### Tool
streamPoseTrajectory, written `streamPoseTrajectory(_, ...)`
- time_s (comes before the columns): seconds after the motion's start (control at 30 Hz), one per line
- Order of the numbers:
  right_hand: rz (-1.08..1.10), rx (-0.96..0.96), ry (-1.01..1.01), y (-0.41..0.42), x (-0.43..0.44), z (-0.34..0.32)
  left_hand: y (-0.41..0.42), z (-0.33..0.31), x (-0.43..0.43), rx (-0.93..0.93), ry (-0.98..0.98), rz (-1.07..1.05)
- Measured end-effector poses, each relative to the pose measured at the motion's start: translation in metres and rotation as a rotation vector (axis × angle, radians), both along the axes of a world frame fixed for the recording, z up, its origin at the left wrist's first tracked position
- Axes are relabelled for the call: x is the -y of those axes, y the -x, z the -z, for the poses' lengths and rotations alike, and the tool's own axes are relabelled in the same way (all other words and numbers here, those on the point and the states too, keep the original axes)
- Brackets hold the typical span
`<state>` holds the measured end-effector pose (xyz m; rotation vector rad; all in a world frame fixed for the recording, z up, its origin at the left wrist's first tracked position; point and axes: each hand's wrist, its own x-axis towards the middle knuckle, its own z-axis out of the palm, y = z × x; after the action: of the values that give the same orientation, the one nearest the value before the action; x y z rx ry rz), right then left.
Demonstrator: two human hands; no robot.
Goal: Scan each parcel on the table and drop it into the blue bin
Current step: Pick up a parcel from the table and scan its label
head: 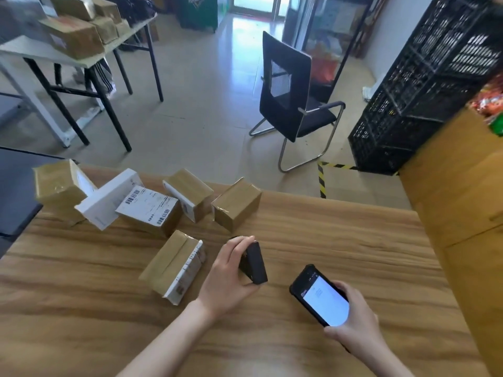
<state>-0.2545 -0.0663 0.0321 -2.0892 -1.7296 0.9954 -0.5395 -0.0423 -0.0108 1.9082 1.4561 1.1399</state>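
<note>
Gripping black parcel (257, 263) in left hand (228, 281), scanner (319, 295) in right hand (356, 322); misread likely if no label faces the scanner.

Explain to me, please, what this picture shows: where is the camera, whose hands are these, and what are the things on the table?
There is no machine here. A person works with two bare hands, and the single picture comes from a camera worn on the person's head, looking forward and down.

The left hand grips a small black box. The right hand holds a black handheld device with a lit screen, probably the scanner.

On the wooden table lie several parcels: brown taped boxes and one white box. Behind the table stand a black chair and black crates. The blue bin is not in view.
</note>
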Motion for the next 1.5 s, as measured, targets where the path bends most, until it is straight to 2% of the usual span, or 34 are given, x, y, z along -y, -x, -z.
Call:
streamPoseTrajectory(0.17, -0.046, -0.012, 0.001, 0.014, 0.005, -0.003, 0.022, 0.006, 0.025, 0.101, 0.016, -0.124)
streamPoseTrajectory(0.27, -0.096, 0.014, -0.002, 0.020, 0.006, -0.003, 0.033, 0.010, 0.045, 0.089, 0.088, -0.196)
streamPoseTrajectory(0.37, -0.173, 0.071, 0.000, 0.025, 0.006, -0.001, 0.045, 0.016, 0.064, 0.020, 0.161, -0.245)
streamPoseTrajectory(0.47, -0.237, 0.113, 0.019, 0.031, 0.007, 0.001, 0.052, 0.026, 0.077, -0.144, 0.201, -0.250)
streamPoseTrajectory(0.77, -0.417, 0.350, 0.000, 0.026, 0.006, 0.007, 0.039, 0.047, 0.072, -0.466, 0.479, -0.084)
streamPoseTrajectory(1.07, -0.483, 0.608, -0.057, 0.015, -0.006, -0.004, 0.035, 0.045, 0.057, -0.516, 0.410, -0.042)
streamPoseTrajectory(1.5, -0.506, 0.673, -0.094, 0.010, -0.002, -0.008, 0.033, 0.041, 0.055, -0.607, 0.374, 0.000)
